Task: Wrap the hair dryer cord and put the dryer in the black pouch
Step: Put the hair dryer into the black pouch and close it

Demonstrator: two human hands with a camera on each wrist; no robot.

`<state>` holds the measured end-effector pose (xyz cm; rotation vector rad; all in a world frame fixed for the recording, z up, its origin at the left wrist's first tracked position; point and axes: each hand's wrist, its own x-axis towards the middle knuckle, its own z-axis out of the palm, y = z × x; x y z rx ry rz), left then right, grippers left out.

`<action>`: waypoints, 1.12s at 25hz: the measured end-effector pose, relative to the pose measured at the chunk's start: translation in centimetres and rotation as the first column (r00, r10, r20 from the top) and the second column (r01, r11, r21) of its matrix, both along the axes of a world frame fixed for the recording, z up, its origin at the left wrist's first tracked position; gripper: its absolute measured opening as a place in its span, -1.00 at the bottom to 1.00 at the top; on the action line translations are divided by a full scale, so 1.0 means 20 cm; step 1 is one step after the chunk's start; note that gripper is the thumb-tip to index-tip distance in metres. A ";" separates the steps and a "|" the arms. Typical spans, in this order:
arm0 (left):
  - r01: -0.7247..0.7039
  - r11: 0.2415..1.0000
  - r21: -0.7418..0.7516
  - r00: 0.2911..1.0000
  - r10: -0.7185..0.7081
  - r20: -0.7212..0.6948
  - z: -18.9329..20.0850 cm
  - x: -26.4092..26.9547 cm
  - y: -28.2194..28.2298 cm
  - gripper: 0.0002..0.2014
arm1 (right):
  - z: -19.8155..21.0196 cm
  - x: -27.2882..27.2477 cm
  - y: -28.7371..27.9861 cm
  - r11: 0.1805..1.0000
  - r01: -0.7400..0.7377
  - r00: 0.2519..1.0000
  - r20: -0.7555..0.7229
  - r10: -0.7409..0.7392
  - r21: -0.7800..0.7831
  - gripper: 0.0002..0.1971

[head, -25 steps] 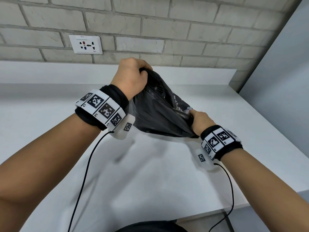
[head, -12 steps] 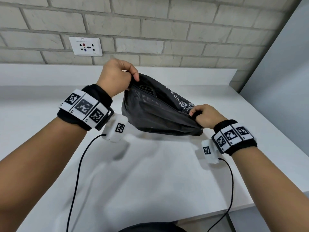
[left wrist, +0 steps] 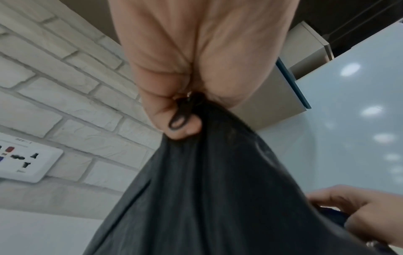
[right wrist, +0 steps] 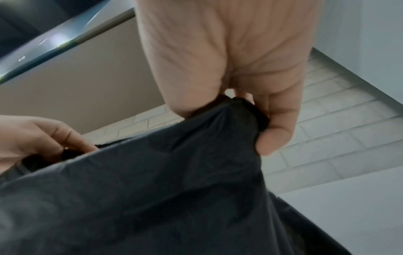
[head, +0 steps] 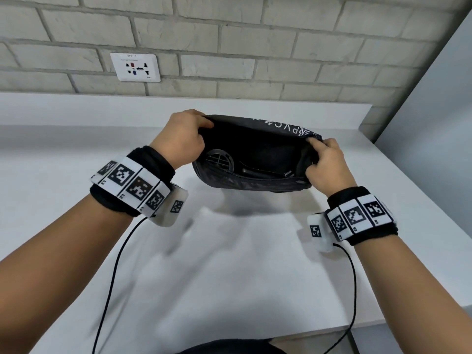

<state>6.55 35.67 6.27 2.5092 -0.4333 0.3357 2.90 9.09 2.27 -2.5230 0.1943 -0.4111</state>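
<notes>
Pale brick wall [head: 229, 34] with a white socket plate [head: 135, 67] rises behind the white counter [head: 229, 264] in front of you. You hold the black pouch [head: 251, 183] above that counter, its mouth spread open toward you. Your left hand [head: 180, 139] pinches the left end of the rim, with the zipper pull [left wrist: 177, 119] against its curled fingers. Your right hand [head: 325, 162] pinches the right end, fingers curled round the fabric. Your hair dryer [head: 219, 159] lies inside the pouch, its round grille facing up at the left end.
</notes>
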 end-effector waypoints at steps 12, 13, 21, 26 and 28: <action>-0.053 0.930 -0.364 0.998 0.035 -0.055 0.17 0.04 -0.07 -0.68 | 0.23 0.02 -0.27 0.890 -0.052 0.965 0.252 -0.072 0.453 -0.57; -0.039 0.918 -0.396 0.997 0.009 -0.076 0.16 0.05 -0.07 -0.67 | 0.23 0.02 -0.28 0.875 -0.054 0.969 0.237 -0.070 0.481 -0.57; 0.203 0.826 -0.526 0.854 -0.412 -0.317 0.09 0.07 -0.03 -0.46 | 0.18 0.06 -0.33 0.657 0.029 0.997 0.025 -0.072 0.754 -0.73; 0.105 0.781 -0.616 0.957 -0.249 -0.152 0.02 0.10 -0.01 -0.70 | 0.12 0.06 -0.39 0.632 0.059 0.987 0.052 -0.155 0.772 -0.79; 0.062 0.822 -0.566 0.994 -0.102 -0.038 -0.01 0.09 -0.04 -0.78 | 0.10 0.06 -0.39 0.643 0.084 0.977 0.063 -0.203 0.761 -0.77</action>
